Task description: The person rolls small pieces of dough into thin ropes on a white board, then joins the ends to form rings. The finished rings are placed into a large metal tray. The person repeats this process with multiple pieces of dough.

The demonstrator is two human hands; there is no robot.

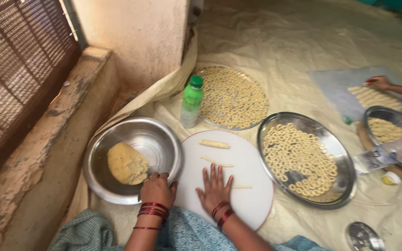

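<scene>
On the white board [238, 158] lie thin pale dough strips [216, 162], just beyond the flat, empty right hand [215, 188]; the left hand [157, 188] grips the bowl [117, 132] rim.

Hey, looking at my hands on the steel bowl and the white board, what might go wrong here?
The left hand grips the rim of the round steel bowl holding a tan dough lump; pulling might tip it. The right hand lies flat on the round white board, close to thin dough strips it may squash. The upright green-capped plastic bottle beside the bowl may topple if bumped.
</scene>
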